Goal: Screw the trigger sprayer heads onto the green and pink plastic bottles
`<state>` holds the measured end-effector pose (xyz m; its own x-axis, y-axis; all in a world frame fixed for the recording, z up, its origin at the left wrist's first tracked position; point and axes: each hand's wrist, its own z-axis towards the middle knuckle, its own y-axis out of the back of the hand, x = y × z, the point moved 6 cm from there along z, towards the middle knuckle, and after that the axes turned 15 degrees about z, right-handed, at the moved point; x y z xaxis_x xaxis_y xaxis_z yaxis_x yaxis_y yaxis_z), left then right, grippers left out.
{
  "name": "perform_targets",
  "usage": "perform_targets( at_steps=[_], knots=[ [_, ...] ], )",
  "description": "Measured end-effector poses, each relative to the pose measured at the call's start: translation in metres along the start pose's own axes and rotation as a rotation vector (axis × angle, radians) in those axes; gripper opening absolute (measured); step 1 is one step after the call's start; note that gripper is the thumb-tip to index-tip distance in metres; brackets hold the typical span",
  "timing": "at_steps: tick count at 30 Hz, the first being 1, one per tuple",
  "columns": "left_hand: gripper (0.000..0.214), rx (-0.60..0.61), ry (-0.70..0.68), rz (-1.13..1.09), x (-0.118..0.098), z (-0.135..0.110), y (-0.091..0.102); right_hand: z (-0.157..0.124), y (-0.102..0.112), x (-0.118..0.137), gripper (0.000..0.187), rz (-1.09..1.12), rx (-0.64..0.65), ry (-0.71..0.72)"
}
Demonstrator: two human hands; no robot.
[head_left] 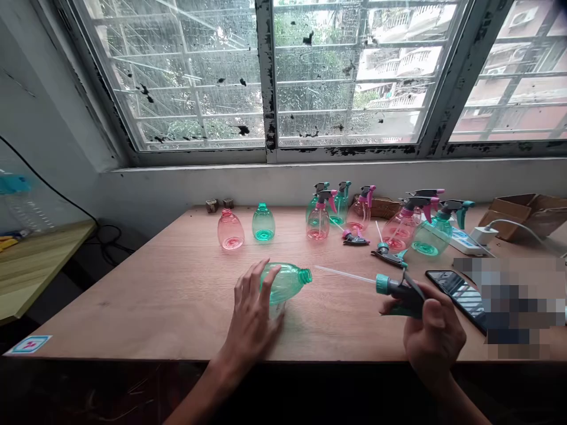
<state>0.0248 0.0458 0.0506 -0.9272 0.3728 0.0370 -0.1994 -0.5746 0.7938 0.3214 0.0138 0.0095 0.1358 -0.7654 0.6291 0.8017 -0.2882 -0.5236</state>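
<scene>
A green plastic bottle [287, 281] without a cap lies on its side on the wooden table [177, 295], its open neck pointing right. My left hand [252, 316] rests on the bottle's left part with fingers spread over it. My right hand [432, 333] is closed round a green and black spray trigger head [398, 290]. Its thin white dip tube [343, 274] points left toward the bottle's neck, a short gap away.
Capless pink [230, 230] and green [263, 223] bottles stand behind. Several assembled spray bottles [319, 218] and loose trigger heads [390, 255] crowd the back right. A phone [458, 295], a power strip [465, 243] and a cardboard box [527, 212] lie at right. A window runs behind the table.
</scene>
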Motion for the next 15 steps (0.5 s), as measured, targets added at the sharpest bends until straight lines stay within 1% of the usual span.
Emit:
perform_targets(
  at_steps=[2,4,6,9,10,12,15],
  knots=[
    [0.064,0.027,0.032,0.021,0.003,0.000,-0.001,0.003,0.000,-0.003,0.023,0.109,-0.044,-0.087],
    [0.067,0.038,0.027,0.023,0.004,0.000,-0.003,0.006,0.000,-0.005,0.023,0.169,-0.051,-0.153],
    [0.069,0.043,-0.005,0.030,0.003,0.000,-0.005,0.006,-0.002,-0.008,0.023,0.196,-0.023,-0.205],
    [0.071,0.058,-0.047,0.041,0.000,0.000,-0.007,0.003,-0.004,-0.011,0.024,0.206,0.057,-0.254],
    [0.072,0.063,-0.064,0.034,-0.001,0.000,-0.007,0.002,-0.006,-0.012,0.025,0.203,0.098,-0.269],
    [0.076,0.076,-0.117,0.003,-0.006,0.000,-0.006,-0.001,-0.014,-0.014,0.026,0.164,0.232,-0.323],
    [0.074,0.073,-0.194,-0.030,-0.015,-0.001,-0.004,-0.008,-0.028,-0.021,0.030,-0.050,0.495,-0.500]
  ],
)
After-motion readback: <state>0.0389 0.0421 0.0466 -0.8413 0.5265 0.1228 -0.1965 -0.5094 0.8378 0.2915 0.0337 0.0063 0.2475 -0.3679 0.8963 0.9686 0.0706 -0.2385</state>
